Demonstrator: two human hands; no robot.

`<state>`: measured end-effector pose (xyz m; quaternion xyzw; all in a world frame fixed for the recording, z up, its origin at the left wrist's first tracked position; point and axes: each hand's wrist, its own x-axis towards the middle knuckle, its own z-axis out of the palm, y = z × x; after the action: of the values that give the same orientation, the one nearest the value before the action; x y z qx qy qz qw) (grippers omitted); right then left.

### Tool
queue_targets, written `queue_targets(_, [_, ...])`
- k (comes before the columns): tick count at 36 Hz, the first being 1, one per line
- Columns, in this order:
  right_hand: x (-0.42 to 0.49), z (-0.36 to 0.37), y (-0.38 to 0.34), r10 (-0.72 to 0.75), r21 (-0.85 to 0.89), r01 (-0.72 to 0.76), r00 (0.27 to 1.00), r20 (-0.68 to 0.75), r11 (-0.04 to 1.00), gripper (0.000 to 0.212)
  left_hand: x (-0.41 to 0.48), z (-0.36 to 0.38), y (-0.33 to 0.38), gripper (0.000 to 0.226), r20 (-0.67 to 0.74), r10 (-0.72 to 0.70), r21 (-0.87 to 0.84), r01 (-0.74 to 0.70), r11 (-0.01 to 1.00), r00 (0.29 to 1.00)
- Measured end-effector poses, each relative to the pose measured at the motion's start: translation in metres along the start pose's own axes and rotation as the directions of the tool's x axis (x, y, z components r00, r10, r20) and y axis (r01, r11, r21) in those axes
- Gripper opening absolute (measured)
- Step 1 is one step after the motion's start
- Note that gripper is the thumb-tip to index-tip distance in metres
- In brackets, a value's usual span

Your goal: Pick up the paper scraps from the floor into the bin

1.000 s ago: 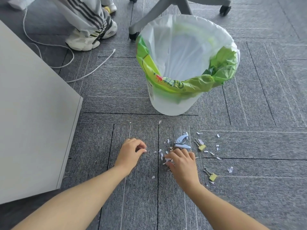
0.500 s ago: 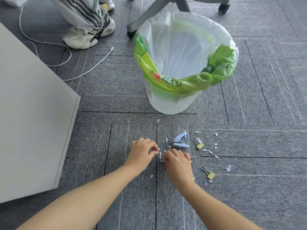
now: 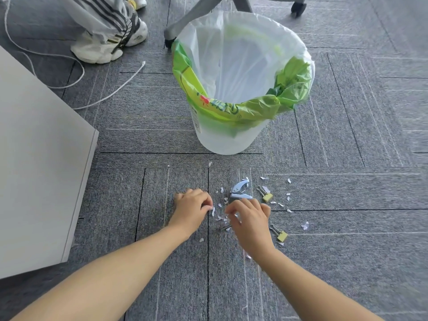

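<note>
Your left hand had slid right across the carpet since a second earlier, from well apart to just beside your right hand. The right hand itself had barely shifted.

The bin stood upright beyond both hands, its mouth open and lined, as it had stood before. That left you a short lift forward once you held enough.

Your left hand's fingers were curled together, the tips pinched on one of the paper scraps by the carpet seam. Your right hand was curled over the thickest patch, and it was too blurred to tell whether it held anything.

The hole punch lay touching your right fingertips. One binder clip sat just beside it, and a second binder clip lay near your right wrist.

Most of the scraps lay between your hands, with others strewn to the right around the clips and a few near your right forearm.

The best approach was probably to rake the bits into one heap with both hands. It helped to keep the punch and clips out of it, then cup the heap from below. Pinching such light bits singly would have been slow, and they could have dropped on the way to the bin.
</note>
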<state>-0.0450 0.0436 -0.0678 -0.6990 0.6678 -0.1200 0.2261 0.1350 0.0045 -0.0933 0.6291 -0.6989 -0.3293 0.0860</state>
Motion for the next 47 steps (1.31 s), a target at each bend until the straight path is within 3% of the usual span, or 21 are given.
queue_targets(26, [-0.019,-0.024,0.007,0.038,0.074,-0.035,0.998,-0.049,0.997,0.011,-0.008,0.013,0.015,0.01,0.015,0.021,-0.093,-0.019,0.995,1.0])
queue_targets(40, [-0.025,-0.041,0.001,0.036,0.074,-0.032,0.997,-0.061,0.997,0.013,-0.004,0.012,0.025,0.009,0.044,0.072,0.148,-0.078,0.986,0.996])
queue_targets(47, [-0.024,-0.053,-0.007,0.06,0.1,-0.052,0.995,-0.079,0.994,0.009,-0.01,0.008,0.032,0.009,0.065,-0.041,0.051,0.038,0.998,0.997])
